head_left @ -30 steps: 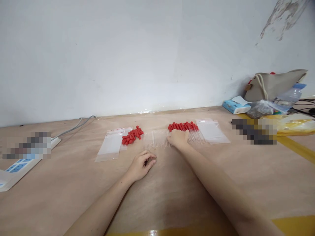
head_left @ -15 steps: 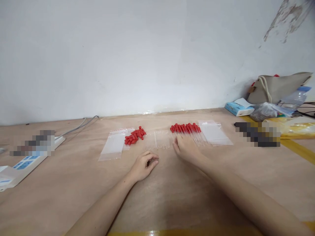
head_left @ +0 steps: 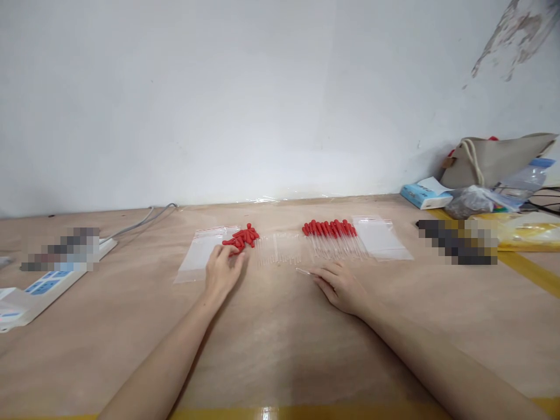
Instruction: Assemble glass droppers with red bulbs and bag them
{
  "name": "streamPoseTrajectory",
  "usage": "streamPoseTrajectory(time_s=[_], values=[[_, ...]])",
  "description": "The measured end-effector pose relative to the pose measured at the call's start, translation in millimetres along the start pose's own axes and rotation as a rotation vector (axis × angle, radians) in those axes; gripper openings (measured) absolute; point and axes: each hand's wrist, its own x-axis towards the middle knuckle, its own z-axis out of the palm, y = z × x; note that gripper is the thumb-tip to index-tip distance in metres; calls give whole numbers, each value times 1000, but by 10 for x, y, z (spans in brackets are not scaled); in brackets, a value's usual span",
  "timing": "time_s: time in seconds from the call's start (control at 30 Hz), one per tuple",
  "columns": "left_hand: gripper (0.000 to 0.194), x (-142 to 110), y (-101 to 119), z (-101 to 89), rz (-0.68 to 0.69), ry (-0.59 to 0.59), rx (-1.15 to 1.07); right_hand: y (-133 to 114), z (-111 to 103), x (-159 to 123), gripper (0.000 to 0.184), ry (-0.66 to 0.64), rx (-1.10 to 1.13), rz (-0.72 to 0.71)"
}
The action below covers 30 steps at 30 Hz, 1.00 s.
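Observation:
My left hand (head_left: 221, 272) is over the near side of a heap of red rubber dropper bulbs (head_left: 247, 235); its thumb and fingers are apart, the fingertips touching the bulbs. Between the fingers of my right hand (head_left: 339, 284) is a thin clear glass dropper tube (head_left: 303, 271), pointing left just above the table. Loose clear tubes (head_left: 277, 249) lie in a row between the hands. Beyond my right hand, several assembled droppers (head_left: 335, 239) lie side by side, red bulbs facing the wall.
Clear zip bags lie on both sides, a left bag (head_left: 192, 259) and a right bag (head_left: 382, 239). A power strip (head_left: 56, 284) is at far left. Toward the right are a tissue pack (head_left: 426, 193), a grey bag (head_left: 503, 157) and a blurred dark object (head_left: 457, 242). The wall (head_left: 280, 105) closes the back.
My left hand has moved left and forward onto the red bulbs. My right hand has drawn back from the droppers, and a glass tube now shows in its fingers.

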Motion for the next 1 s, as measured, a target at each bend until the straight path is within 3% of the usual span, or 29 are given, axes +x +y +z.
streamPoseTrajectory(time_s=[0.07, 0.23, 0.53, 0.77, 0.87, 1.0], values=[[17, 83, -154, 10, -28, 35, 51, -2, 7, 0, 24, -6, 7, 8], [16, 114, -293, 111, -28, -43, 78, -14, 6, 1, 23, -15, 2, 15], [14, 94, -196, 50, -57, -23, 2, 1, 8, -6, 24, -10, 22, 14], [8, -47, -43, -20, 0, -196, -30, -5, -10, -10, 23, -38, 32, 27], [3, -73, -64, -7, 9, -195, -10, -2, -3, -11, 23, -28, 41, 24], [11, -42, -165, 52, 97, -147, 19, 2, 4, -11, 23, -15, 35, 19]])
